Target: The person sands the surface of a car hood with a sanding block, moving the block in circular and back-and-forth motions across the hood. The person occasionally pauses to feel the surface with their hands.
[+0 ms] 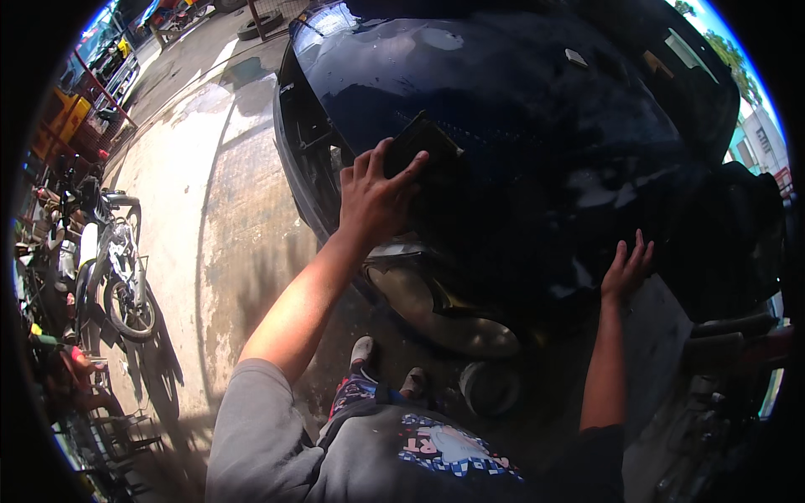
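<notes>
A dark, glossy car hood (503,168) with wet-looking patches fills the middle and right of the view. My left hand (381,189) is closed around a dark, flat rectangular pad (423,147), which lies against the hood near its left edge. Whether it is a sanding pad or a folded cloth, I cannot tell. Over the hood's near right part, my right hand (627,267) has its fingers stretched out and holds nothing; contact with the panel is unclear. Below my left hand sits the car's headlight (444,306).
A round bucket-like container (490,390) stands on the floor by my shoes (362,350). On the hood's far part lies a small pale block (576,57). A motorcycle (126,268) and piled clutter line the left side. A tyre (260,25) lies farther back.
</notes>
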`<state>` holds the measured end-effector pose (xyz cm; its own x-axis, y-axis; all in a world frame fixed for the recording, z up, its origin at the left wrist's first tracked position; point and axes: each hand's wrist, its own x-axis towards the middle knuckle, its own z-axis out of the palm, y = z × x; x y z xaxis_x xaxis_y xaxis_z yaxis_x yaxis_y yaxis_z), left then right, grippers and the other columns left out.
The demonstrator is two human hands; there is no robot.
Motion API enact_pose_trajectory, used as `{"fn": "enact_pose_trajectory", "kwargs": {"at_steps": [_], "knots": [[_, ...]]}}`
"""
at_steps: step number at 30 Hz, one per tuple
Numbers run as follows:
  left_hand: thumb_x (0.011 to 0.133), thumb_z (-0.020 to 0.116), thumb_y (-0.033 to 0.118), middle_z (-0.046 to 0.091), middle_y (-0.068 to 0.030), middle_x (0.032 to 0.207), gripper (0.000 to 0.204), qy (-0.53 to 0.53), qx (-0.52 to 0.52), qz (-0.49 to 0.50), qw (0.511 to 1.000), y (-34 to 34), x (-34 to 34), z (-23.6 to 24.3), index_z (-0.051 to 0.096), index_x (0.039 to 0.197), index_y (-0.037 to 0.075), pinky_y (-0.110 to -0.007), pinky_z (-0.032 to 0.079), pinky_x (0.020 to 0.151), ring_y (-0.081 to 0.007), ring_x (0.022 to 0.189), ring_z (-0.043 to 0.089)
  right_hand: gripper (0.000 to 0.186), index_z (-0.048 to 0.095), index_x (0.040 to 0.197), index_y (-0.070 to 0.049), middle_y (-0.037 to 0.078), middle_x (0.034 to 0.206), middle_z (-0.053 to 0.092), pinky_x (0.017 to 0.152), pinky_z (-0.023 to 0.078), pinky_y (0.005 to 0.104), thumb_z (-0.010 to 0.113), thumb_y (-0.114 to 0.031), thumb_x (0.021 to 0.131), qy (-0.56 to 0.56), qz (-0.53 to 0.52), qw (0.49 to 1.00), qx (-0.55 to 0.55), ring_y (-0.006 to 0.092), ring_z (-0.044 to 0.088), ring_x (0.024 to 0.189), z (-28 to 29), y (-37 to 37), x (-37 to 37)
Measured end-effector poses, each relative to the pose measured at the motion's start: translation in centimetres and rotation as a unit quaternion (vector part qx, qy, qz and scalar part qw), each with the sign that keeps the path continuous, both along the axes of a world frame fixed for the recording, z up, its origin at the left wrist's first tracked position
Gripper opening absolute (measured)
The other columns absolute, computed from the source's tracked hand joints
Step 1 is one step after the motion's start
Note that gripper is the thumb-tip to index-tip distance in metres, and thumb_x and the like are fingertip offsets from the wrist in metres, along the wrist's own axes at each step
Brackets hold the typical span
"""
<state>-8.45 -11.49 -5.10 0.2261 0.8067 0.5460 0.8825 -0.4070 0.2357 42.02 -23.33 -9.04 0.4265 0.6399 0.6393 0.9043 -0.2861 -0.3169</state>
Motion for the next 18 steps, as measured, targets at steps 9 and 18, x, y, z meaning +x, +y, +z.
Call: {"fn": "enact_pose_trajectory", "kwargs": {"at_steps": [9,18], "knots": [[0.101,0.073,0.033,0.051,-0.0187,0.162,0.059,0.02,0.041,-0.038,0.998,0.4,-1.2,0.4,0.062,0.157,0.043,-0.054,0.043,0.109,-0.0387,0.141,0.054,0.055,0.056,0.162,-0.018,0.027,0.174,0.036,0.128,0.034,0.0538,0.057,-0.045,0.113,0.021,-0.007,1.0,0.011,0.0435,0.036,0.162,-0.4,0.2,0.3],[0.097,0.077,0.03,0.05,-0.0176,0.165,0.064,0.002,0.043,-0.04,0.998,-0.9,-0.3,2.8,0.062,0.158,0.043,-0.053,0.042,0.115,-0.0386,0.144,0.053,0.053,0.06,0.158,-0.015,0.027,0.172,0.039,0.129,0.032,0.0545,0.054,-0.045,0.114,0.042,0.014,0.998,0.033,0.0432,0.036,0.161,-0.1,0.5,-0.3]]}}
